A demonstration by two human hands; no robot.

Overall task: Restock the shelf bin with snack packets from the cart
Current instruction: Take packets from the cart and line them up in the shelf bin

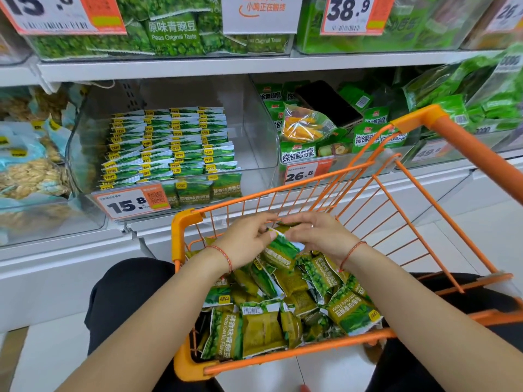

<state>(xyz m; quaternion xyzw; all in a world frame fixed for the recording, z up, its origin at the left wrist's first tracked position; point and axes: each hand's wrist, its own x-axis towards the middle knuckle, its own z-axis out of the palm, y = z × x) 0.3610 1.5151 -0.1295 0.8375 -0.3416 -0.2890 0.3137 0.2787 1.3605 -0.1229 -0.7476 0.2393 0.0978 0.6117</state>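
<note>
Both forearms are seen reaching down into the orange wire cart (181,236), each wrist tied with a thin red string. On the left, the clear plastic shelf bin (93,154) is stocked with tidy rows of green-and-white garlic pea packets (169,142), and open space is left at the right side and on top. Loose packets of the same green snack (263,329) are heaped in the cart bottom. Over that heap, a small bundle of packets (280,247) is pinched by the left hand (249,241) from one end and gripped by the right hand (317,236) from the other, fingers curled round it on both sides.

Risk-wise: the bundle looks loosely squared up, so a packet could probably be dropped back into the pile if it's lifted like that. The neat rows could also be knocked over if the stack gets shoved in crooked. A black phone-like slab (325,103) is parked in the next bin over, so mixing bins should be avoided too.
</note>
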